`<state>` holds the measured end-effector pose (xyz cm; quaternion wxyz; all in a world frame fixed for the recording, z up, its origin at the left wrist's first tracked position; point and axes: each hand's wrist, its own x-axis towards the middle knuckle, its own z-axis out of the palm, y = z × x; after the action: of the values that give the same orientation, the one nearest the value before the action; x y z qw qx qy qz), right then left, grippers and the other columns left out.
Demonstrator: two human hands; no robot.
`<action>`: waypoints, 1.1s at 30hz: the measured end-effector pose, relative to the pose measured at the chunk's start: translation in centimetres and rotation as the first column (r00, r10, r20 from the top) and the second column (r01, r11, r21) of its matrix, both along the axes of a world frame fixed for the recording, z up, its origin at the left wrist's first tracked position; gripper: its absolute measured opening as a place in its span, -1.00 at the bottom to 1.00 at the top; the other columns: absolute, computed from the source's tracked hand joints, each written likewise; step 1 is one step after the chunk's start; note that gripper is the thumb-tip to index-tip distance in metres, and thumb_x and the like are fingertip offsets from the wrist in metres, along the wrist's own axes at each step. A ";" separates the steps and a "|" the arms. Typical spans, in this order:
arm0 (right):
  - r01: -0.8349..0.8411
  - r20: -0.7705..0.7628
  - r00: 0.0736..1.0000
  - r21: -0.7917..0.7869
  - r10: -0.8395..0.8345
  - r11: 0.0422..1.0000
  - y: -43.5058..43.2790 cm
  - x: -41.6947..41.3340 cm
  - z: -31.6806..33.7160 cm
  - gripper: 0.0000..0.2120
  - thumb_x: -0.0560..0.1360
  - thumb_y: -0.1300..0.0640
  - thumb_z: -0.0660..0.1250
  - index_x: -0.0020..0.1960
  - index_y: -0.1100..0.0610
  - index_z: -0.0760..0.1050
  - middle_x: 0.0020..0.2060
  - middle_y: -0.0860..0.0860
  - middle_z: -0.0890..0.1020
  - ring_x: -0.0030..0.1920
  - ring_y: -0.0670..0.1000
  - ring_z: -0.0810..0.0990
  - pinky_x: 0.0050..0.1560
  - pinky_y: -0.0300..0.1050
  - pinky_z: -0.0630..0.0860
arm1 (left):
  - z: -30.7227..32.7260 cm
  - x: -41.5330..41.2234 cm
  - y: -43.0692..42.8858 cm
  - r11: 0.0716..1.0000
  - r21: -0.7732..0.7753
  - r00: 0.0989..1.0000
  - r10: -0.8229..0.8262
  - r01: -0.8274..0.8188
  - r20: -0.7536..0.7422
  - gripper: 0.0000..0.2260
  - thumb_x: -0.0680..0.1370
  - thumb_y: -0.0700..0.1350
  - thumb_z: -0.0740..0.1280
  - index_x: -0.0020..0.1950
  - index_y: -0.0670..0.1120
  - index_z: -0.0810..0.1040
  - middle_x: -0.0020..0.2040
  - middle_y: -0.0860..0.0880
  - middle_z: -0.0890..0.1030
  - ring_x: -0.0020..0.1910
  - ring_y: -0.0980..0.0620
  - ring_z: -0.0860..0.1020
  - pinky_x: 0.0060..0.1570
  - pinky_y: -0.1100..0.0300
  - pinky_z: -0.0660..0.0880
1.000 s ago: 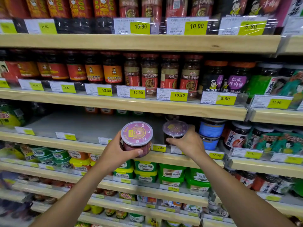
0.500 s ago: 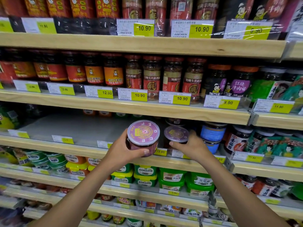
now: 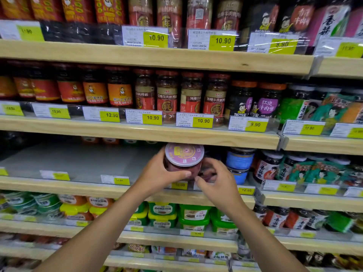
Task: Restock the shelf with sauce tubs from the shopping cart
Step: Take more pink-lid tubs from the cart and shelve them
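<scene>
A sauce tub (image 3: 184,154) with a purple round lid is tilted toward me at the front of the grey middle shelf (image 3: 78,163). My left hand (image 3: 159,173) grips its left side, thumb across the front. It sits above a second, dark tub (image 3: 207,172), which is mostly hidden. My right hand (image 3: 218,183) curls its fingers and thumb round that lower tub. Both tubs are just left of the blue-lidded jars (image 3: 239,160). The shopping cart is out of view.
The grey shelf stretches bare to the left, with a few tubs at its back wall. Its wooden front edge (image 3: 88,188) carries yellow price tags. The shelf board above (image 3: 137,134) hangs close over the tubs. Green tubs (image 3: 194,214) fill the shelf below.
My left hand has carried the purple-lidded tub rightward and into the shelf, over the tub by my right hand. My right hand has dropped lower on that tub's front.
</scene>
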<state>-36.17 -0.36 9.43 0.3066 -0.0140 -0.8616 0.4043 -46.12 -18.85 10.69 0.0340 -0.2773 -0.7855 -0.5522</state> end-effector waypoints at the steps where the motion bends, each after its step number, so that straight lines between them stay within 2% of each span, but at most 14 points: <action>1: 0.003 -0.001 1.000 0.009 -0.003 1.000 0.3 0.0 -0.1 -0.54 0.37 0.10 0.53 0.20 -0.16 0.49 -0.01 -0.13 0.55 -0.08 -0.19 0.61 -0.08 -0.33 0.51 | 0.0 -0.3 0.5 1.000 0.006 1.000 0.005 -0.005 -0.003 -0.34 0.18 0.19 0.68 0.20 0.30 0.50 0.15 0.35 0.63 0.18 0.35 0.57 0.21 0.20 0.53; 4: 0.035 0.031 0.999 0.053 -0.036 0.998 1.2 0.0 -0.3 -0.40 0.32 -0.03 0.56 0.31 -0.11 0.45 0.04 -0.18 0.49 -0.01 -0.21 0.59 0.01 -0.31 0.49 | 0.2 -1.2 1.9 0.999 -0.026 1.000 0.023 -0.023 -0.010 -0.28 0.11 0.33 0.63 0.21 0.24 0.52 0.16 0.27 0.64 0.17 0.26 0.60 0.24 0.09 0.56; 6: 0.065 0.029 0.997 0.052 -0.067 0.997 1.7 -0.4 -0.4 -0.35 0.32 -0.10 0.55 0.36 -0.07 0.43 0.08 -0.18 0.48 0.02 -0.19 0.58 0.02 -0.23 0.50 | 0.6 -1.5 2.8 0.998 -0.053 0.999 0.026 -0.027 -0.020 -0.24 0.11 0.36 0.61 0.26 0.19 0.53 0.16 0.24 0.64 0.16 0.21 0.60 0.21 0.10 0.56; 9: 0.122 0.018 0.992 0.042 -0.123 0.992 2.2 -1.0 -0.5 -0.42 0.39 -0.10 0.52 0.35 -0.06 0.42 0.06 -0.18 0.47 -0.02 -0.20 0.57 -0.09 -0.21 0.48 | 1.2 -1.5 4.1 0.998 -0.055 1.000 0.010 -0.011 -0.019 -0.40 0.21 0.23 0.65 0.19 0.20 0.57 0.09 0.26 0.66 0.10 0.27 0.60 0.11 0.22 0.53; 12: 0.142 0.026 0.989 0.057 -0.144 0.988 2.6 -1.5 -0.3 -0.49 0.46 -0.05 0.49 0.36 -0.07 0.43 0.06 -0.16 0.45 -0.04 -0.25 0.54 -0.17 -0.37 0.40 | 1.6 -2.0 5.1 0.999 -0.049 0.999 0.000 -0.002 -0.042 -0.57 0.27 0.15 0.66 0.05 0.26 0.59 0.06 0.22 0.68 0.10 0.23 0.63 0.16 0.17 0.56; 14: 0.149 0.040 0.988 0.069 -0.152 0.986 2.8 -1.8 -0.4 -0.51 0.48 -0.07 0.47 0.36 -0.06 0.44 0.07 -0.15 0.46 0.00 -0.20 0.54 -0.12 -0.30 0.44 | 1.6 -2.4 5.6 0.999 -0.033 0.999 -0.015 0.014 -0.044 -0.58 0.29 0.11 0.67 0.02 0.30 0.55 0.08 0.19 0.67 0.15 0.17 0.62 0.21 0.15 0.54; 17: 0.174 0.027 0.984 0.100 -0.178 0.980 3.1 -2.3 -0.9 -0.53 0.48 -0.06 0.48 0.34 -0.01 0.47 0.07 -0.08 0.50 0.09 -0.04 0.54 0.02 -0.08 0.53 | 1.2 -2.8 6.0 0.999 -0.020 0.999 -0.033 0.033 -0.024 -0.54 0.28 0.15 0.66 0.08 0.27 0.55 0.11 0.19 0.66 0.18 0.16 0.61 0.25 0.12 0.54; 21: 0.200 0.023 0.978 0.148 -0.206 0.969 3.0 -2.5 -1.4 -0.54 0.52 -0.04 0.45 0.37 0.02 0.47 0.12 -0.01 0.53 0.17 0.01 0.51 0.10 -0.12 0.47 | 0.3 -3.2 6.2 0.999 0.005 0.999 -0.048 0.048 0.015 -0.25 0.18 0.40 0.58 0.27 0.11 0.57 0.18 0.13 0.67 0.20 0.14 0.62 0.27 -0.04 0.56; 25: 0.197 0.035 0.979 0.128 -0.202 0.972 3.0 -2.7 -1.6 -0.49 0.52 -0.06 0.44 0.42 0.00 0.42 0.18 -0.01 0.55 0.19 0.01 0.53 0.11 -0.09 0.50 | -0.2 -3.4 5.9 0.999 -0.002 0.997 -0.054 0.054 0.053 -0.31 0.28 0.29 0.59 0.33 0.06 0.54 0.23 0.09 0.64 0.23 0.11 0.60 0.31 -0.03 0.53; 27: 0.167 0.053 0.984 0.091 -0.172 0.982 3.2 -2.7 -1.7 -0.48 0.53 -0.07 0.42 0.45 -0.04 0.38 0.20 -0.05 0.59 0.18 -0.02 0.56 0.10 -0.04 0.55 | -0.5 -3.7 5.5 0.996 -0.026 0.992 -0.084 0.086 0.090 -0.24 0.26 0.33 0.55 0.38 0.04 0.52 0.28 0.07 0.63 0.27 0.10 0.58 0.35 -0.02 0.51; 33: 0.110 0.086 0.990 -0.001 -0.110 0.994 3.2 -2.5 -2.0 -0.47 0.54 -0.05 0.42 0.45 -0.15 0.32 0.11 -0.24 0.61 0.11 -0.11 0.62 0.08 0.03 0.62 | -0.7 -3.6 5.2 0.993 0.007 0.984 -0.120 0.120 0.129 -0.23 0.24 0.31 0.56 0.37 0.01 0.52 0.27 0.05 0.64 0.27 0.07 0.59 0.35 -0.06 0.51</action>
<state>-38.70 2.88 7.48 0.2911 -0.0797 -0.8707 0.3883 -49.71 -13.62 9.97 -0.0505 -0.2879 -0.7680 -0.5699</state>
